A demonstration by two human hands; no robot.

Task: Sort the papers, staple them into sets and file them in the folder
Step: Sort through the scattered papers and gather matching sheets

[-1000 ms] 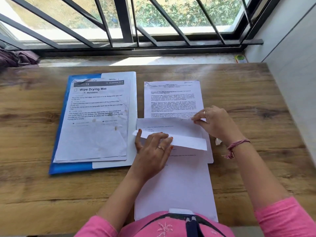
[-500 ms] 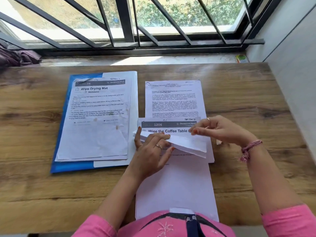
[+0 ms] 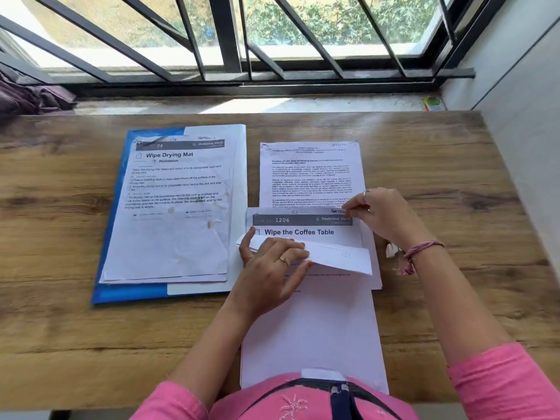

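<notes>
A blue folder lies open at the left with a "Wipe Drying Mat" sheet on top of its papers. To its right lies a page of dense text. In front of that, a folded "Wipe the Coffee Table" sheet is partly unfolded. My right hand pinches its top right corner. My left hand rests on its lower folded flap, thumb at the left edge. Blank white sheets lie underneath, reaching the near table edge.
The wooden table meets a window sill and black bars at the back and a white wall at the right. A small green and orange object sits on the sill. A small white scrap lies beside my right wrist.
My right hand has lifted the upper flap away from me and flattened it, revealing the "Wipe the Coffee Table" heading. My left hand stays on the lower flap.
</notes>
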